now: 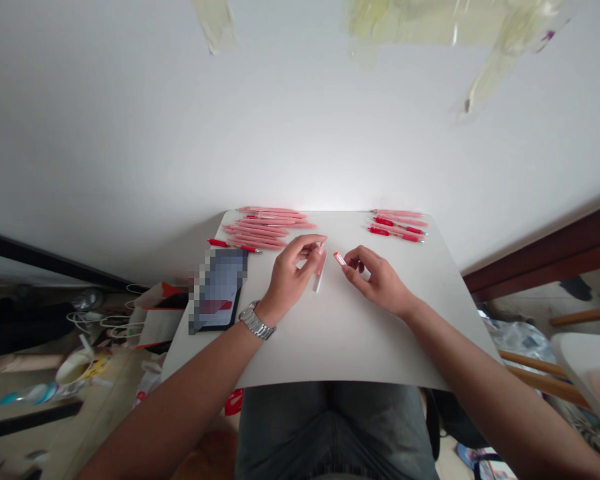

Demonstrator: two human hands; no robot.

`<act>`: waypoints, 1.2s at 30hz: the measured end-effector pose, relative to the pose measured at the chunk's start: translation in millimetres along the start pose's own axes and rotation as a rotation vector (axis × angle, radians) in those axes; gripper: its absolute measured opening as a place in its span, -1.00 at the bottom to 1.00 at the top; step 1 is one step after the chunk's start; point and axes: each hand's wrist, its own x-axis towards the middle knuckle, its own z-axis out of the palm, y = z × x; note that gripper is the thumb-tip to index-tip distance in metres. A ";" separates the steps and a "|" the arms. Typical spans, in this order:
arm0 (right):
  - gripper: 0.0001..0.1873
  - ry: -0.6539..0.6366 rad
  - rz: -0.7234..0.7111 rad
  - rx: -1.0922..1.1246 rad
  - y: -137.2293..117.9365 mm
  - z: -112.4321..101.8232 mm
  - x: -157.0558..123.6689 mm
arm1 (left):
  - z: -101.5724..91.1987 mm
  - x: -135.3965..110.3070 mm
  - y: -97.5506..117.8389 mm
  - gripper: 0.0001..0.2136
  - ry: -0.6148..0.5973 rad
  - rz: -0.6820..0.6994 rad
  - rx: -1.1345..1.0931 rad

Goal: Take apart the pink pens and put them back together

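Note:
My left hand (291,272), with a metal watch at the wrist, is closed around a pink and white pen barrel (319,275) held just above the white table (330,333). My right hand (375,277) pinches a small red pen part (339,259) between thumb and fingertips, a short gap to the right of the barrel's top end. A pile of several pink pen barrels (267,225) lies at the table's far left. A smaller group of red and pink pens (399,225) lies at the far right.
A dark tablet (220,290) rests on the table's left edge, with a single red pen (233,246) beside it. A white wall stands right behind the table. Bags, cables and cups clutter the floor at left; wooden furniture and a white chair stand at right.

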 end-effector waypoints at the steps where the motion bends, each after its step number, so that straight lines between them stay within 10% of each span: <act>1: -0.94 -0.003 -0.003 0.002 -0.6 0.2 -0.1 | -0.2 0.0 0.0 -0.81 -0.002 -0.003 -0.008; 36: -0.84 -0.026 -0.037 0.051 -5.3 2.7 -2.6 | 4.9 -6.7 1.6 -0.80 0.014 -0.030 -0.120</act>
